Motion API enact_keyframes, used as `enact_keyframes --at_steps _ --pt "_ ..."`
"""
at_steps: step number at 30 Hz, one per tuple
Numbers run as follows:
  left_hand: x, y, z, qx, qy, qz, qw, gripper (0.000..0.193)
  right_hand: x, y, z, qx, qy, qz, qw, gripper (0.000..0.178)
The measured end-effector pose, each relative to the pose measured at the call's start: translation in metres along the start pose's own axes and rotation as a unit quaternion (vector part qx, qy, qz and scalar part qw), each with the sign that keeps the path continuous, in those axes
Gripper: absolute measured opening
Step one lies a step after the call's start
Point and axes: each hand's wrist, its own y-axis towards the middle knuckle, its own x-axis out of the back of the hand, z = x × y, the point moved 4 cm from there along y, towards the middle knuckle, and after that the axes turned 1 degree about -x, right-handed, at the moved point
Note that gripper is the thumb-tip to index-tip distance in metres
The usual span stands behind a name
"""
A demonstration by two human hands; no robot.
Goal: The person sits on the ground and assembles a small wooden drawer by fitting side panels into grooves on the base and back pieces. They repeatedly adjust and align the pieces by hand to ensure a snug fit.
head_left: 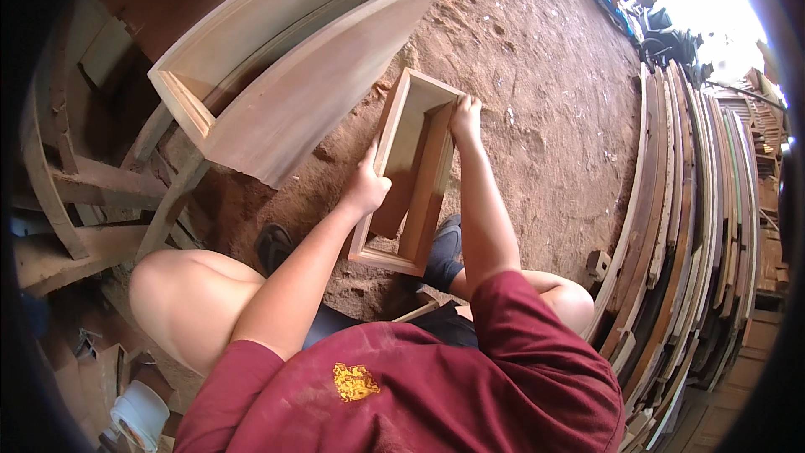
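Observation:
Between my legs I hold up a narrow wooden drawer box (433,169), tilted with its far end leaning to the right. My left hand (366,189) grips its left side wall about midway, thumb over the rim. Up at the far right corner, my right hand (466,120) is closed round the edge. The inside of the box shows a pale panel at the far part and a darker brown surface lower down. To the left stands a larger wooden cabinet frame (327,67) with an open compartment, apart from the drawer box.
Brown dirt floor (545,134) spreads ahead and to the right. Long wooden boards (671,226) are stacked along the right. A rough wooden stand (109,184) supports the cabinet at left. A white container (138,411) sits at lower left; dark bundled items (646,21) lie far right.

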Motion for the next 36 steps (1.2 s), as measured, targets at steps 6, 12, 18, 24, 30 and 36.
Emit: enact_keyframes --at_steps 6,12,18,24,30,36 --pt "0.004 0.004 0.019 0.006 0.064 -0.038 0.997 0.093 -0.009 0.02 0.044 0.075 -0.343 0.124 0.928 0.04" --pt "0.01 0.003 0.03 -0.007 0.04 -0.051 0.998 0.094 0.001 -0.074 0.017 -0.2 0.207 0.091 0.953 0.033" --pt "0.013 -0.003 0.011 -0.001 0.072 -0.044 0.996 0.091 0.009 -0.106 0.027 -0.238 0.407 0.052 0.88 0.035" --pt "0.011 0.001 0.015 0.018 0.039 -0.029 0.999 0.089 0.05 -0.134 0.037 -0.165 0.366 0.065 0.913 0.033" --pt "0.009 0.003 0.015 -0.019 0.042 -0.054 0.997 0.088 0.098 -0.157 0.046 -0.224 0.513 0.099 0.823 0.032" --pt "0.013 0.004 0.012 -0.011 0.057 -0.036 0.998 0.087 0.118 -0.177 0.065 -0.189 0.487 0.162 0.837 0.025"
